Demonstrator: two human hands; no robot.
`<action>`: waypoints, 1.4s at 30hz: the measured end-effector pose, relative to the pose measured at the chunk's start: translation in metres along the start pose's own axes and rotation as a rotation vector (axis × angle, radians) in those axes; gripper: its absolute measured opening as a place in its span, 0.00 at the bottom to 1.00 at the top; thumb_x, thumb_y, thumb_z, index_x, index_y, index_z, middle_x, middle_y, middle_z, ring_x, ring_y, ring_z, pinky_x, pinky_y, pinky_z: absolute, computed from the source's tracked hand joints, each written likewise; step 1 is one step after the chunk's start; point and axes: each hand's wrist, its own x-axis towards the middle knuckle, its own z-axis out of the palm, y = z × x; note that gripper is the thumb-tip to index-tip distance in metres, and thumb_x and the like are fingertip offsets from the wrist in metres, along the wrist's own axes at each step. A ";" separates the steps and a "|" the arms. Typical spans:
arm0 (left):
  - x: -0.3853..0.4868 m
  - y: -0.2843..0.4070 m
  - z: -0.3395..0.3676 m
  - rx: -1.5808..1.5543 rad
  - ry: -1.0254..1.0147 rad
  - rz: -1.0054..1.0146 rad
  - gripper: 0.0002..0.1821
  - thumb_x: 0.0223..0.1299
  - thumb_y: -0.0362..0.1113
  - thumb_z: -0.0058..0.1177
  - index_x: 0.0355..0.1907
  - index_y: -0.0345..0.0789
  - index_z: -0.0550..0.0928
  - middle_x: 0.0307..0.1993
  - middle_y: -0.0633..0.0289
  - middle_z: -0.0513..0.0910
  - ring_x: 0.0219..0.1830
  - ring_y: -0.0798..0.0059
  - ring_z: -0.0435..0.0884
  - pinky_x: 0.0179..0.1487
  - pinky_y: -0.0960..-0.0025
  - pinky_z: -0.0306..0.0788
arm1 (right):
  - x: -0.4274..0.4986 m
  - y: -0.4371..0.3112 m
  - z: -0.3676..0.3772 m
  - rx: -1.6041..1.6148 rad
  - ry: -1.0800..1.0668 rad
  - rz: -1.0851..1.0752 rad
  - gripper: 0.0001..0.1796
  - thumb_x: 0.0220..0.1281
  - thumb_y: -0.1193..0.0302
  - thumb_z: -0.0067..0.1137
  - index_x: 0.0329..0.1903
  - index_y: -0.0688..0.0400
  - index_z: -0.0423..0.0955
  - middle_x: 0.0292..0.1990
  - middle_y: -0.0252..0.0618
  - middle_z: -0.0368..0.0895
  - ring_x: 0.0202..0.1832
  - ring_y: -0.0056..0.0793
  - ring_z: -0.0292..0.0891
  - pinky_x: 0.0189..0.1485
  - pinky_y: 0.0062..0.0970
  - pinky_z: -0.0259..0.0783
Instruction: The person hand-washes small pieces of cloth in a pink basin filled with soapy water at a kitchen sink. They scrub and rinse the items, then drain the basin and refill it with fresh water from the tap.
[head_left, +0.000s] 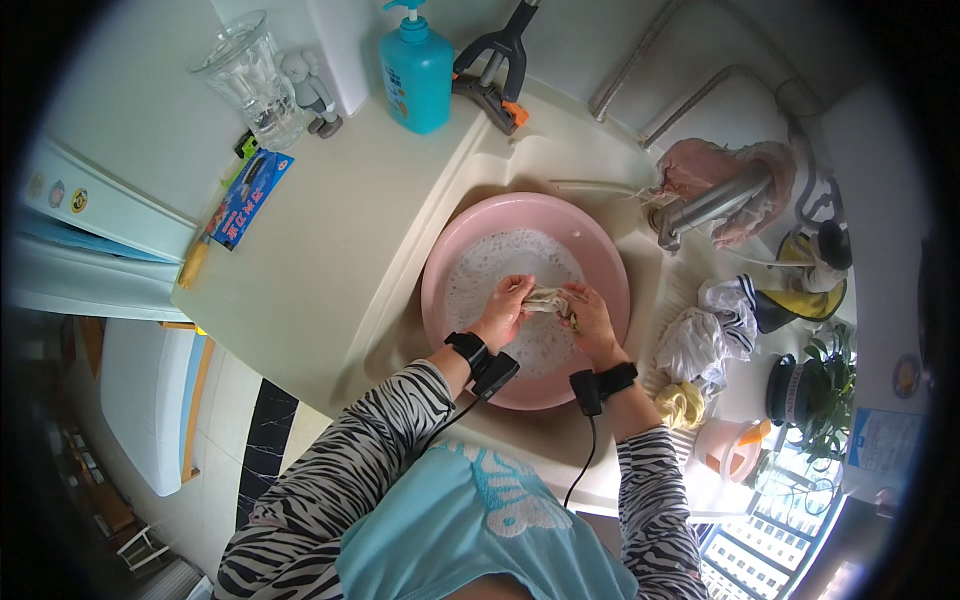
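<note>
Over a pink plastic basin (437, 300) of sudsy water, a small wet cream-coloured cloth (547, 301) is stretched between my two hands. My left hand (508, 311) pinches its left end between thumb and fingers. At the other end, my right hand (592, 319) grips the cloth, and a yellowish bit of it hangs under the fingers. The basin stands in the sink (390, 345). Both wrists wear black straps with small cabled devices.
A metal faucet (716, 201) juts in at the basin's upper right. White garments (694, 341) and a yellow cloth (680, 405) lie on the ribbed ledge at right, near a pink container (726, 450). A turquoise pump bottle (416, 75) and a glass vase (259, 90) stand behind on the counter (315, 247).
</note>
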 end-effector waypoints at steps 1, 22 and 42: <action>0.000 -0.003 -0.002 0.035 0.035 0.012 0.12 0.62 0.45 0.54 0.41 0.42 0.70 0.33 0.70 0.74 0.33 0.82 0.73 0.31 0.72 0.68 | 0.000 0.004 0.006 -0.089 0.093 -0.050 0.11 0.61 0.67 0.56 0.40 0.61 0.76 0.27 0.35 0.78 0.25 0.22 0.73 0.28 0.22 0.70; -0.025 -0.013 0.017 0.021 0.166 -0.247 0.15 0.66 0.51 0.38 0.39 0.45 0.75 0.33 0.69 0.75 0.34 0.79 0.73 0.35 0.70 0.68 | 0.014 0.037 0.059 -0.972 0.359 -0.346 0.19 0.56 0.60 0.54 0.23 0.65 0.78 0.23 0.60 0.76 0.29 0.57 0.75 0.36 0.45 0.72; -0.042 0.054 0.069 0.100 -0.270 0.030 0.19 0.57 0.27 0.56 0.50 0.38 0.68 0.41 0.62 0.77 0.43 0.79 0.75 0.44 0.74 0.69 | -0.043 -0.015 0.024 -0.081 0.014 -0.444 0.10 0.69 0.67 0.48 0.42 0.61 0.70 0.35 0.30 0.75 0.40 0.15 0.68 0.47 0.18 0.65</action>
